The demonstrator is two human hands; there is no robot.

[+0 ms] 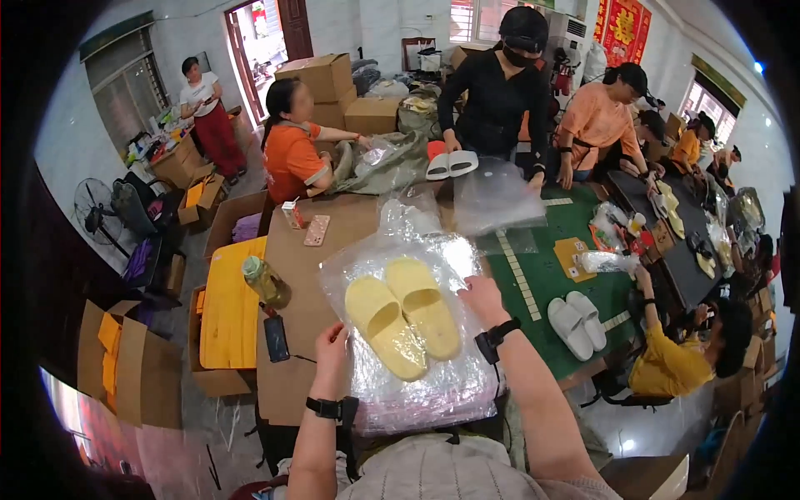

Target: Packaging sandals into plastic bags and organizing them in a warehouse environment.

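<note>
A pair of yellow slippers [385,332] lies side by side inside a clear plastic bag [357,260], toes pointing away from me. Beneath it is a thick stack of clear plastic bags [425,410] at the near edge of the table. My left hand [332,350] is closed at the left edge of the bag, with the fingertips pinched on the film. At the opposite edge, my right hand [483,302] has its fingers curled against the plastic. Both wrists wear dark bands.
A phone [276,337], a green-capped bottle [265,282] and a drink carton [292,214] stand or lie to the left. White slippers [577,325] rest on the green mat [533,250] at right. Across the table a person in black holds grey-white slippers [452,165]; other people work around.
</note>
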